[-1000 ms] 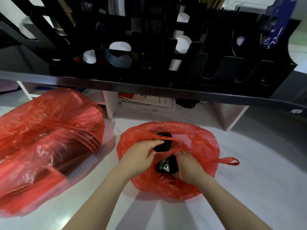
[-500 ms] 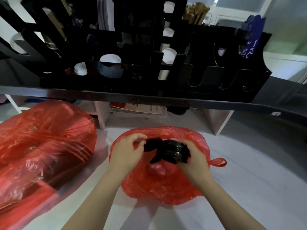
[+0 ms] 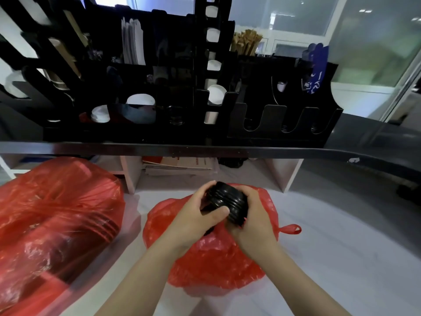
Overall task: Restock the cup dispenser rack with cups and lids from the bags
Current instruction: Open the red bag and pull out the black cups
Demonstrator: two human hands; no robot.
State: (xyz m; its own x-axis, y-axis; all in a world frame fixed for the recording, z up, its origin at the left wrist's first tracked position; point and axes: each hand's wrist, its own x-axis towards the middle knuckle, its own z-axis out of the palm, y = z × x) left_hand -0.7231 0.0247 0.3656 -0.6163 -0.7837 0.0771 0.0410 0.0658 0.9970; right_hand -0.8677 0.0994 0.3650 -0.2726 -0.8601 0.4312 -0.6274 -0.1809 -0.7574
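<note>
White floor (image 3: 341,258), near side: I see a stack of black lids (image 3: 227,205) held above the small red bag (image 3: 216,265). Left hand (image 3: 193,218) grips its left end, right hand (image 3: 252,221) wraps the right. Big red bag (image 3: 57,220) left, maybe cups inside. Black dispenser rack (image 3: 262,119) far, on the counter (image 3: 205,149).

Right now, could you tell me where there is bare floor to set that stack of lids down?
Bare pale floor lies right of the small red bag, beyond its loop handle, and in a narrower strip between it and the large red bag. It is crowded where both hands grip the black lid stack.
</note>
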